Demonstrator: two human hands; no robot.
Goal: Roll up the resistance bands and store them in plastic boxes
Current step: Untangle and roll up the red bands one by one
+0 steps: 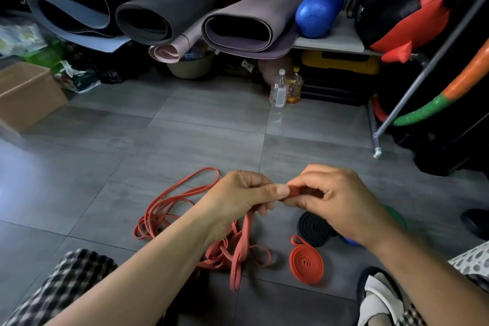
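Both hands meet above the grey tiled floor (pixel 185 140): the left hand (pixel 238 196) and right hand (pixel 333 198) pinch the end of a red band (pixel 295 190), whose length hangs down to a loose red tangle (pixel 169 206). Beside it lie a rolled red band (pixel 307 263) and a rolled black band (pixel 313 227).

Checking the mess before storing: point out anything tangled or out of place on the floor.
The loose red bands lie in a tangled heap on the floor below the left hand, strands looping over each other, unlike the neat red coil and black coil beside them.
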